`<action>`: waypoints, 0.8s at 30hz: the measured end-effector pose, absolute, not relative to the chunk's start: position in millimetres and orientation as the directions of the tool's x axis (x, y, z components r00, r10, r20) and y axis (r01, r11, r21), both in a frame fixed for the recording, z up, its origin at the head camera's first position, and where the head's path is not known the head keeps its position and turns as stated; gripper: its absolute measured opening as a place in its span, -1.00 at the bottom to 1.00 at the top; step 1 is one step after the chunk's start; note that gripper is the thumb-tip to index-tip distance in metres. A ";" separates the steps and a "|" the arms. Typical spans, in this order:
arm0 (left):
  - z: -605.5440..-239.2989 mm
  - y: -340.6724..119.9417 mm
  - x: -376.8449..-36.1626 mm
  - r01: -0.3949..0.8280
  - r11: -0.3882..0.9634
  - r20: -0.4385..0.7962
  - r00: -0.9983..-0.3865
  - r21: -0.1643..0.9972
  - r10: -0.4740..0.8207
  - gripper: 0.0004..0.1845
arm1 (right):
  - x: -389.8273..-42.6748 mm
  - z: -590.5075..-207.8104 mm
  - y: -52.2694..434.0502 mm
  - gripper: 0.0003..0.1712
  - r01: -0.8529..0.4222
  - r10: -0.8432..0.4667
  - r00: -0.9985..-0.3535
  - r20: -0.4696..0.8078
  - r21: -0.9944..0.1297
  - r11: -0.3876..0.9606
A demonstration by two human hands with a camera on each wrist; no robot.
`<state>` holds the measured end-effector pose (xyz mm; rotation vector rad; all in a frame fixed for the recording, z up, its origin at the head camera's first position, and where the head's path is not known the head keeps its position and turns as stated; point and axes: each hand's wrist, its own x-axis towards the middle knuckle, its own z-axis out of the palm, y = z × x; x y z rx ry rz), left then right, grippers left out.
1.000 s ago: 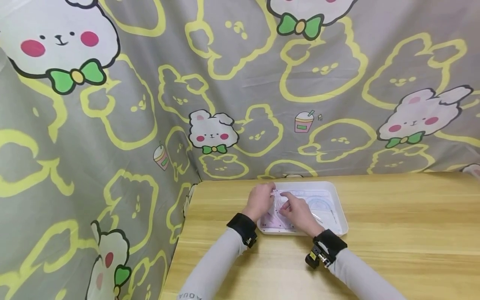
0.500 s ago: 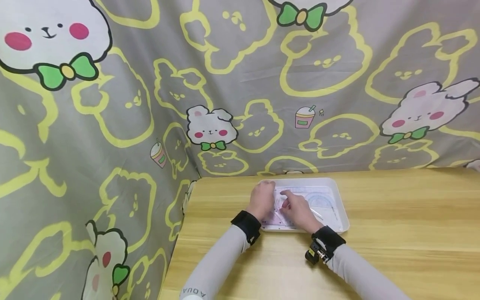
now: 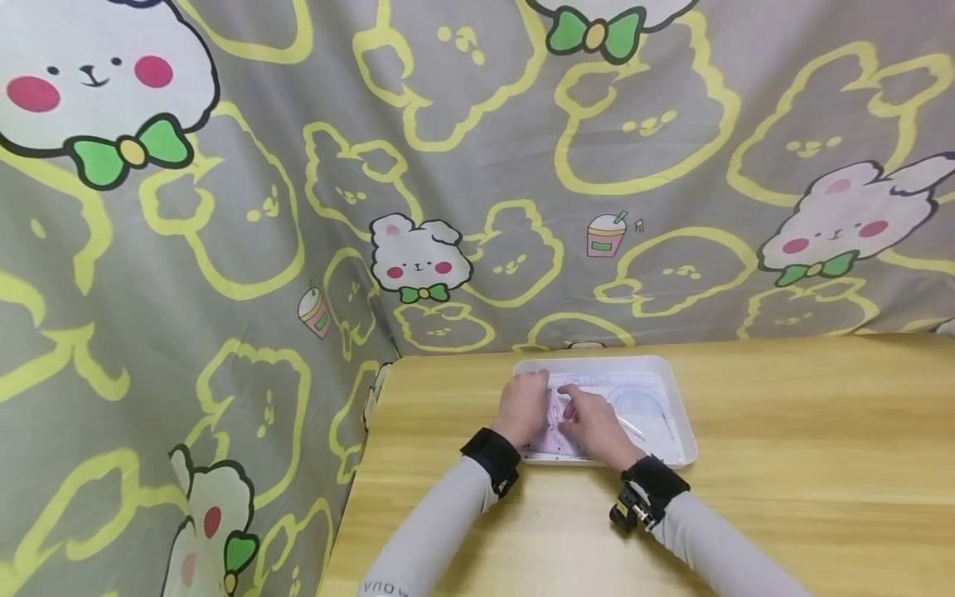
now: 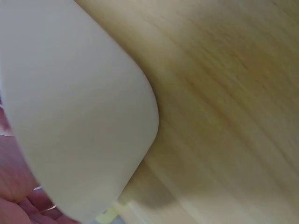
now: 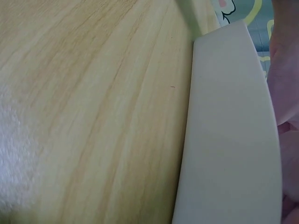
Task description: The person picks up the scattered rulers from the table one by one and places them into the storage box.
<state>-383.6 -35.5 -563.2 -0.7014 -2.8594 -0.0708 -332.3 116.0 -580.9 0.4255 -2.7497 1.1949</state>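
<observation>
In the head view a white shallow tray (image 3: 677, 390) stands on the wooden table. A pink, see-through plastic bag (image 3: 555, 439) with small dark dots lies in its left part, partly covered by both hands. My left hand (image 3: 524, 406) grips the bag's left side with curled fingers, knuckles up. Facing it from the right, my right hand (image 3: 594, 427) pinches at the bag with bent thumb and fingers, the index finger arched above. What lies between those fingertips is too small to make out. Both wrist views mostly show the tray's outer wall (image 4: 88, 102), (image 5: 229, 130).
A pale blue arc like a protractor (image 3: 634, 398) shows in the tray's right part, with a thin white stick (image 3: 630, 427) beside the right hand. Patterned grey curtains (image 3: 522, 174) rise behind and left of the wooden table (image 3: 806, 431).
My left hand has turned slightly, its knuckles rolling toward the right over the bag. The right hand stays nearly in place. The head view has shifted a little.
</observation>
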 end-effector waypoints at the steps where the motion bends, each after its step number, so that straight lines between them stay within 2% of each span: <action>1: -561.5 -37.4 -383.4 0.460 0.888 0.198 -0.872 0.018 0.448 -0.94 | -332.0 -581.1 116.0 -0.36 -0.299 -0.205 -0.954 0.219 -0.696 0.653; 6: -554.2 -51.9 -383.5 0.436 0.883 0.216 -0.892 0.175 0.397 -0.91 | -329.1 -579.4 119.4 -0.38 -0.274 -0.152 -0.961 0.232 -0.695 0.665; 12: -558.0 -77.1 -372.7 0.435 0.834 0.287 -0.892 0.339 0.348 -0.90 | -310.1 -570.3 128.3 -0.44 -0.202 -0.096 -0.978 0.182 -0.755 0.624; 15: -560.9 -88.9 -361.7 0.407 0.811 0.311 -0.904 0.421 0.292 -0.82 | -294.6 -563.9 133.3 -0.47 -0.230 -0.100 -0.972 0.211 -0.782 0.580; 19: -563.7 -102.2 -341.9 0.365 0.775 0.330 -0.920 0.516 0.213 -0.75 | -274.2 -562.1 142.8 -0.50 -0.310 -0.105 -0.946 0.306 -0.763 0.568; 24: -572.0 -112.5 -315.4 0.354 0.745 0.315 -0.928 0.566 0.201 -0.67 | -252.3 -575.2 159.1 -0.52 -0.319 -0.079 -0.936 0.342 -0.733 0.601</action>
